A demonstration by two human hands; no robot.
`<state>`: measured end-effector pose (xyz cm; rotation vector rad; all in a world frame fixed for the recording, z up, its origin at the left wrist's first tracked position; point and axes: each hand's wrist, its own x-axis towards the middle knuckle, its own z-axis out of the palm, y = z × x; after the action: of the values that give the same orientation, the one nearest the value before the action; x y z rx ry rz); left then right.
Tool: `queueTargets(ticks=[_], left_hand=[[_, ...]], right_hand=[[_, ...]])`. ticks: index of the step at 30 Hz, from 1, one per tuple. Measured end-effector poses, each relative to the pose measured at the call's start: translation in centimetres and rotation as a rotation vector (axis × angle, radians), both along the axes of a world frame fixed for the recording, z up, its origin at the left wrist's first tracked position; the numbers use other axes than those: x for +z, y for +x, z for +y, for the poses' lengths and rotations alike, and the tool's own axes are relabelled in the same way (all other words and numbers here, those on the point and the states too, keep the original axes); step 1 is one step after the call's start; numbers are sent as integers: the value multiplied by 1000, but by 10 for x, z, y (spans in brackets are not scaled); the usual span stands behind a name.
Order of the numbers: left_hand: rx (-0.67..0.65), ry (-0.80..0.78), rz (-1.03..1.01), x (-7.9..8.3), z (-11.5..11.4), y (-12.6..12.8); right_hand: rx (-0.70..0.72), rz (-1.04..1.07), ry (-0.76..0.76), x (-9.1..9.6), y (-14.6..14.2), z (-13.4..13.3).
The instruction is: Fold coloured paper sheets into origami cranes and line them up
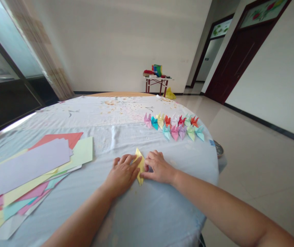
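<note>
left hand and right hand, fingers part-curled, pinch the folded yellow paper between them, keeping it steady against the near edge of the cloth-covered table; origami cranes stand far right, clear of the hands.

Paper cranes: thirteen, right of centre, eight behind, five in front. Folded yellow paper: one, lower centre. Left hand: one. Right hand: one. Doors: two, upper right.
</note>
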<state>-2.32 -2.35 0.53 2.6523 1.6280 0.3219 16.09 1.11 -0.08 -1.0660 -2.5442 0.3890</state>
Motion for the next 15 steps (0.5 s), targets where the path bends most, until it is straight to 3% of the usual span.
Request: queueTargets(ticks=[5, 10, 15], left_hand=[[8, -23, -30, 3, 0, 1], [-19, -132, -145, 10, 5, -5], [13, -220, -285, 7, 12, -15]], right_hand=[[81, 31, -56, 6, 2, -7], [169, 181, 33, 24, 1, -14], [239, 168, 69, 29, -2, -13]])
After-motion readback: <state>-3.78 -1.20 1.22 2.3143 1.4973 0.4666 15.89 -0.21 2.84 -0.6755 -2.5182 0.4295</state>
